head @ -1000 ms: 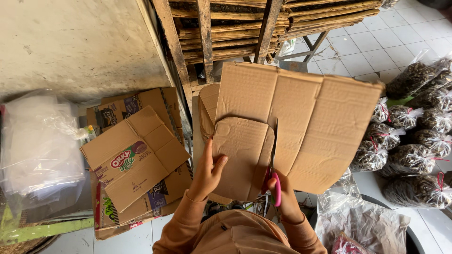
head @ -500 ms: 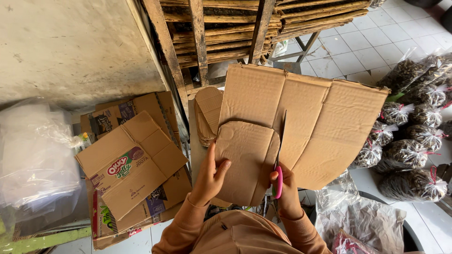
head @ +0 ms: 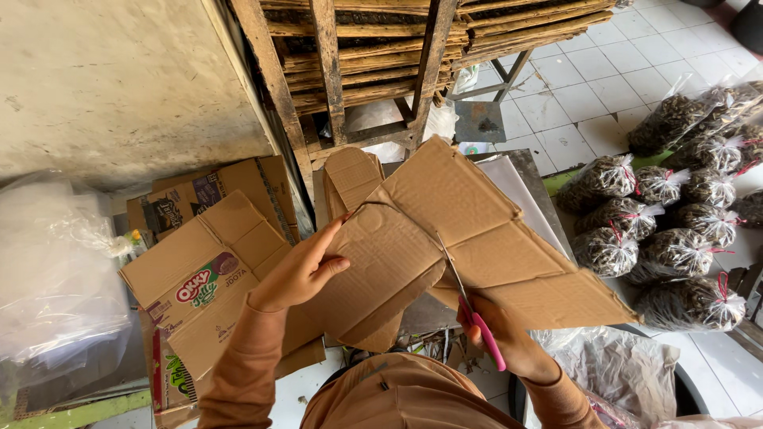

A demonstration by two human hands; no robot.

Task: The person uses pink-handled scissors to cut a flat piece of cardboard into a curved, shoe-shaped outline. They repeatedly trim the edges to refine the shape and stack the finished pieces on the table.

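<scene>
**Two hands cutting a sheet of corrugated cardboard**

Two bare hands work a large brown cardboard sheet (head: 509, 238), held tilted in front of the person, above a grey surface (head: 528, 171) and below a wooden rack (head: 358, 56). A partly cut panel (head: 381, 270), rounded at its upper corners, hangs from the sheet's left side. Flattened printed cartons (head: 214, 270) lie on the floor to the left, beside a heap of clear plastic bags (head: 56, 262). Tied clear bags of dark contents (head: 675, 230) are piled on the tiled floor to the right. The left hand (head: 298, 270) supports the panel from its left edge, fingers stretched flat against it and thumb pressing on its face. The right hand (head: 505, 338) is closed around the pink handles of the scissors (head: 469, 306), whose blades are slightly parted and set into the cut between panel and sheet. Both sleeves are orange-brown.
</scene>
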